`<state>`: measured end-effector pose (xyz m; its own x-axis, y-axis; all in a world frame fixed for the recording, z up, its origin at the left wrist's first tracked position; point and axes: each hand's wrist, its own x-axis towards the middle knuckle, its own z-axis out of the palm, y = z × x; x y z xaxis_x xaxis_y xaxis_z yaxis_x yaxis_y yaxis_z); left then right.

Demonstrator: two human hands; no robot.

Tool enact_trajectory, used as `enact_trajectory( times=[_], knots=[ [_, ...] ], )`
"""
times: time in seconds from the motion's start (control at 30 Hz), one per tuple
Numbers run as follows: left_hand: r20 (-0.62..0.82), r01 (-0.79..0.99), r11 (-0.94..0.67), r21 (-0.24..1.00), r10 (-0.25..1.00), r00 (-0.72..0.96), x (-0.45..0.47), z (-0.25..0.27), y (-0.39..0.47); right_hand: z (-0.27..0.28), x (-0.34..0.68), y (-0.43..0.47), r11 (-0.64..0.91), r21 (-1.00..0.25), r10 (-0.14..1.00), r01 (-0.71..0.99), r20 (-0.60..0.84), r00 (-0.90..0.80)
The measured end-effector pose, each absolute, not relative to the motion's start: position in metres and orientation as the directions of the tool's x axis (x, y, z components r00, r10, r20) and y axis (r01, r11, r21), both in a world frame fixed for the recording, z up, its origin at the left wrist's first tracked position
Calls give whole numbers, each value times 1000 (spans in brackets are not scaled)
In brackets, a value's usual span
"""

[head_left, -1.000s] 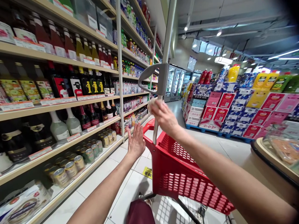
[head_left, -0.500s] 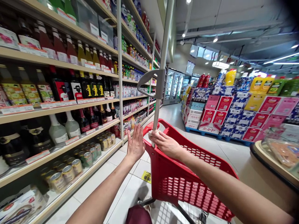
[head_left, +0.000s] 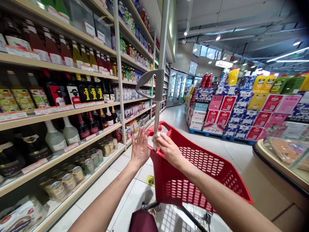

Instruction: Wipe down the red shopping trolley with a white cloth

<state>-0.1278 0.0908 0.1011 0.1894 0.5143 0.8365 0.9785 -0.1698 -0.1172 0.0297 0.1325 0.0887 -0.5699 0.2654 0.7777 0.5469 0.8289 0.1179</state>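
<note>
A red plastic shopping cart (head_left: 180, 190) stands in front of me, its side pierced with rows of holes. From its near end rises a metal pole (head_left: 163, 42) with a grey plastic handle (head_left: 158, 84) partway up. Low on the pole, my right hand (head_left: 167, 149) pinches a crumpled whitish cloth or tissue (head_left: 157, 138) against it. My left hand (head_left: 141, 146) is beside the cart's red rim, fingers stretched out and close together, palm facing forward. It holds nothing that I can see; whether it touches the rim I cannot tell.
Shelves (head_left: 60, 111) of bottles and cans line the left. Stacked drink cartons (head_left: 217, 112) stand on blue pallets to the right. A rounded counter (head_left: 267, 170) with packaged food is at near right. Glass-door fridges (head_left: 177, 85) stand farther back. A yellow sticker (head_left: 150, 180) marks the tiled floor.
The pole and handle have shifted slightly left in view, and more of the cart's right end shows. My right hand stays at the pole's base with the cloth; my left hand has barely moved.
</note>
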Motion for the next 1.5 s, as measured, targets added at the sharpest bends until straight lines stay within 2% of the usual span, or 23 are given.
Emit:
enact_trajectory(
  times=[0.07,0.13,0.23,0.3,0.4,0.47,0.6,0.67,0.8,0.83,1.0,1.17,1.23,1.37,1.5],
  knots=[
    [805,961,-212,-176,531,264,-117,92,90,65,24,123,764,-21,375,645,828,-417],
    [749,933,-267,-242,560,354,-106,77,89,39,30,113,726,-91,438,682,826,-356],
    [663,907,-304,-290,619,420,-95,49,87,-7,74,98,694,-113,485,711,803,-346],
    [619,903,-304,-302,658,429,-91,34,85,-33,112,92,629,-150,518,763,813,-267],
    [571,901,-303,-312,698,432,-78,19,83,-44,134,91,479,-307,587,823,808,-40],
    [535,887,-330,-322,710,458,-64,14,81,-36,120,94,479,-351,602,805,799,-10],
    [495,882,-350,-316,732,468,-44,11,80,-25,110,98,553,-277,601,786,786,-145],
    [496,884,-351,-309,734,464,-41,10,81,-35,143,92,492,-260,602,831,791,-109],
    [495,873,-375,-310,721,485,-25,4,83,-58,212,78,242,-282,595,928,799,88],
    [485,867,-390,-311,719,497,-16,2,84,-60,216,77,231,-280,594,932,799,93],
    [424,831,-471,-295,715,556,31,-14,85,-63,215,77,395,-190,606,899,790,-100],
    [425,818,-496,-291,699,575,49,-24,84,-82,275,64,125,-298,579,946,797,174],
    [411,801,-523,-291,687,599,59,-27,81,-84,279,61,149,-287,582,946,799,151],
    [390,782,-560,-273,679,622,80,-31,75,-83,270,56,300,-215,622,929,783,-19],
    [400,787,-559,-262,679,616,89,-33,76,-82,284,50,140,-346,559,928,801,214]
  ],
)
